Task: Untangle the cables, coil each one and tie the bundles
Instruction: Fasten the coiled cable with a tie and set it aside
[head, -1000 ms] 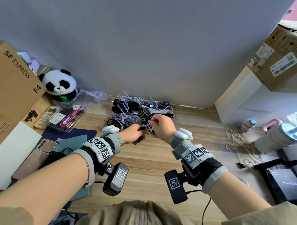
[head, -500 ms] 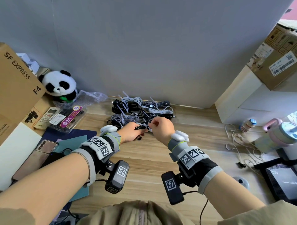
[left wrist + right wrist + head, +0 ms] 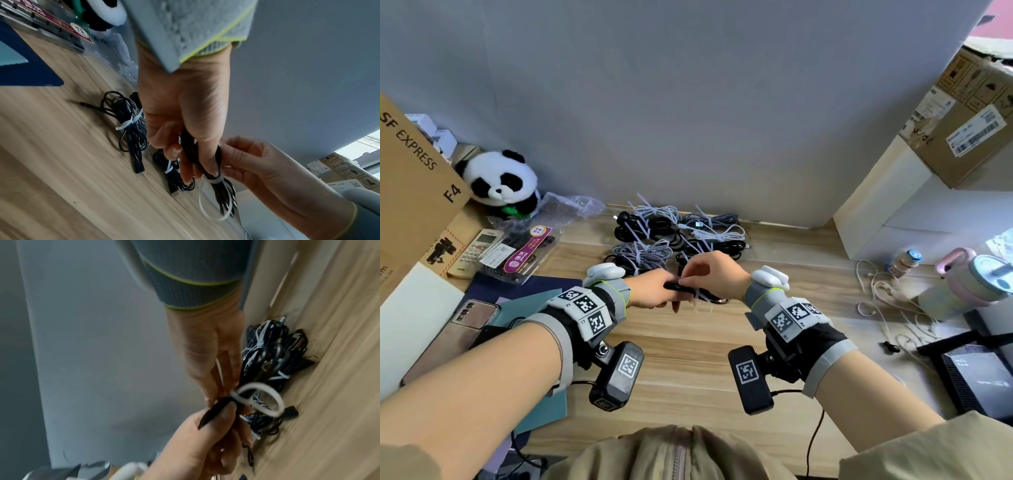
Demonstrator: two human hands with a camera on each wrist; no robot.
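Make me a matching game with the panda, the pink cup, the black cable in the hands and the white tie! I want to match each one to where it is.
Things:
1. toy panda
2. pink cup
3. black cable
4. white tie

Places:
A. looped round the black cable
B. held in the left hand
C. far left, by the cardboard box
D. far right of the desk

Pairs: 1-C, 2-D, 3-B, 4-A
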